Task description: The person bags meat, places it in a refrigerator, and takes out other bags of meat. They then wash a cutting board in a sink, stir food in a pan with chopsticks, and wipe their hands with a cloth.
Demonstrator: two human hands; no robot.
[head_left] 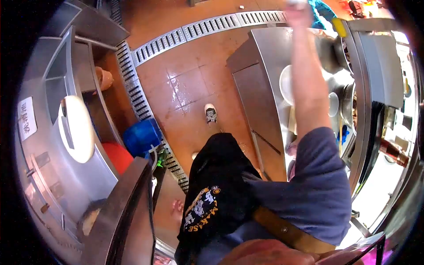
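Observation:
My right arm stretches forward over the steel counter. My right hand is at the top edge, blurred and partly cut off, so its fingers and anything in them cannot be made out. Something bright blue, like a crumpled bag or cloth, lies just beside it. Beneath my forearm are a white bowl and a second pale bowl. My left hand hangs low beside my black apron; only small parts of its fingers show, loosely apart, with no object visible in them.
On the left steel worktop lies a round white cutting board with a knife on it. A blue bin and a red container stand below. Metal drain grates cross the wet tiled floor.

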